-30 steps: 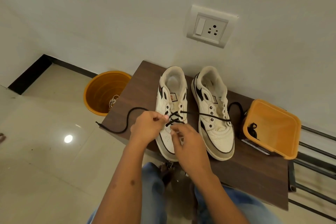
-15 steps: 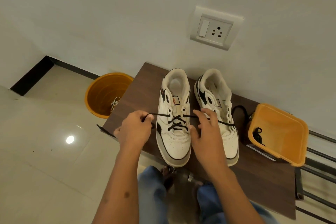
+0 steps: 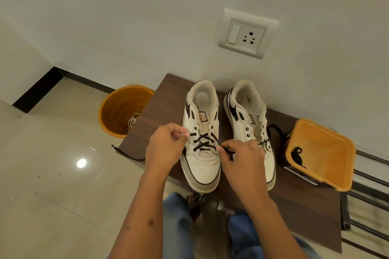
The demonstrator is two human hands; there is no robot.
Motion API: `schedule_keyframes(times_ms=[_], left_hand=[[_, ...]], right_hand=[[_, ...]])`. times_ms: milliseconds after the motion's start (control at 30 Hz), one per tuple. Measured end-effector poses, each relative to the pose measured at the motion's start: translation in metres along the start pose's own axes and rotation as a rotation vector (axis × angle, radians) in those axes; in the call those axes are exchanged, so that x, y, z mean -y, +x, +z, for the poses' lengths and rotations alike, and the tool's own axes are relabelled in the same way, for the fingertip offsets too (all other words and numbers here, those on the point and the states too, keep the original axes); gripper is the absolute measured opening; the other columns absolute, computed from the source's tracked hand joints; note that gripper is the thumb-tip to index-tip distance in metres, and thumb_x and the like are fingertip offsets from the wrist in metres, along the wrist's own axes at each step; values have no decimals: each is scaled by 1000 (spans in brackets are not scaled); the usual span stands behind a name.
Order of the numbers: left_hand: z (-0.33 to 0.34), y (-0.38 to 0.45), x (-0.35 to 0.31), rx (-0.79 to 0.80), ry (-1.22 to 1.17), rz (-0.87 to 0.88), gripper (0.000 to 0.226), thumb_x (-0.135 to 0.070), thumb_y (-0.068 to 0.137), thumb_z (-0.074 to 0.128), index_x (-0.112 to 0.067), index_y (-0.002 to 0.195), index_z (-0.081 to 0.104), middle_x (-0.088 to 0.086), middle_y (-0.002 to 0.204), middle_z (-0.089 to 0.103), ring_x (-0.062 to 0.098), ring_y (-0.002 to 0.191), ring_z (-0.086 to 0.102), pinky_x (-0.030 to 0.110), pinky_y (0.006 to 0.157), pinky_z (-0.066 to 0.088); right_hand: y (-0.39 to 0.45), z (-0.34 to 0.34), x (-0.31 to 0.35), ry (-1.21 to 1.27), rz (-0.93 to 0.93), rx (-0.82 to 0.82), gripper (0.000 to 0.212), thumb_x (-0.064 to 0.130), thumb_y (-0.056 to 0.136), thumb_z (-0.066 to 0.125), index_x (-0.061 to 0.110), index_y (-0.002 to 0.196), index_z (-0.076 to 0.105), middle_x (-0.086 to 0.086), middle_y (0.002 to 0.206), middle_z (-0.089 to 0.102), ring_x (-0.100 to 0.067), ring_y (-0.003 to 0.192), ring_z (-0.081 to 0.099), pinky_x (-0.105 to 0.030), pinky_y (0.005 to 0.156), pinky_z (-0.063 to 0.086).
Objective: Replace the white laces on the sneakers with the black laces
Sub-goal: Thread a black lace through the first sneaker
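Observation:
Two white sneakers stand side by side on a dark wooden bench (image 3: 162, 107), toes toward me. The left sneaker (image 3: 202, 153) has a black lace (image 3: 203, 142) crossed through its lower eyelets. My left hand (image 3: 166, 147) pinches the lace at the shoe's left side. My right hand (image 3: 242, 153) pinches the other strand at the shoe's right side and covers part of the right sneaker (image 3: 246, 115). The right sneaker's eyelets look empty where visible. The lace's loose left end (image 3: 126, 153) trails off the bench edge. A second black lace (image 3: 297, 153) lies in an orange box.
An orange square box (image 3: 328, 149) sits on the bench's right end. An orange round bucket (image 3: 117, 109) on the floor left of the bench holds a white lace (image 3: 133, 120). A wall socket (image 3: 245, 37) is above. A metal rack (image 3: 370, 178) stands at the right.
My left hand has come in from the left to the shoe's left eyelets. My right hand has drawn back and down, still holding its strand.

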State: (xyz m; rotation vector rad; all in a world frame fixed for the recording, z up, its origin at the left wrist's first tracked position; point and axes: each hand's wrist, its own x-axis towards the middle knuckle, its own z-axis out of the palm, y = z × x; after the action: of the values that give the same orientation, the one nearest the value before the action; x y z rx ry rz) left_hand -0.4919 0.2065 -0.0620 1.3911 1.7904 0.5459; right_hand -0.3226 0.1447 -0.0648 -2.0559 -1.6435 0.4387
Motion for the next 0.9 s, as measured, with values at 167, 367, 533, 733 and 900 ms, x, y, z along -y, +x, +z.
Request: schedule_keyframes(times_ms=[167, 367, 533, 733, 900], left_hand=[[2, -9, -20, 360, -151, -65, 42, -58, 89, 55, -24, 74, 75, -4, 71, 68, 4, 64, 59, 23, 67, 42], [8, -7, -17, 387, -135, 46, 18, -34, 93, 63, -27, 84, 77, -18, 83, 70, -9, 81, 61, 19, 78, 43], [5, -10, -17, 616, -112, 92, 23, -27, 100, 52, -17, 95, 73, -2, 89, 75, 6, 85, 68, 27, 95, 47], [1, -11, -20, 602, -155, 60, 30, -28, 97, 55, -13, 74, 68, -1, 74, 61, 7, 77, 57, 29, 87, 41], [-18, -5, -15, 263, -301, 31, 37, -42, 98, 49, -13, 86, 68, -9, 87, 69, -5, 85, 61, 21, 77, 38]], right_hand=[[-1, -7, 2, 297, -35, 319, 24, 26, 91, 64, 31, 114, 70, 18, 89, 64, -4, 93, 58, -17, 79, 47], [6, -23, -11, 403, -1, 399, 36, 4, 87, 57, 31, 103, 75, 22, 94, 68, 10, 91, 61, -2, 76, 41], [16, -21, -16, 396, -172, 175, 41, 1, 93, 57, 26, 124, 64, 16, 123, 57, 0, 91, 58, -4, 78, 40], [15, 1, -13, 389, -253, 358, 31, 11, 93, 62, 29, 118, 67, 18, 101, 62, -5, 96, 58, -22, 84, 48], [23, -11, -17, 530, 46, -88, 16, 16, 96, 58, 30, 97, 64, 14, 91, 64, 6, 89, 58, -8, 76, 43]])
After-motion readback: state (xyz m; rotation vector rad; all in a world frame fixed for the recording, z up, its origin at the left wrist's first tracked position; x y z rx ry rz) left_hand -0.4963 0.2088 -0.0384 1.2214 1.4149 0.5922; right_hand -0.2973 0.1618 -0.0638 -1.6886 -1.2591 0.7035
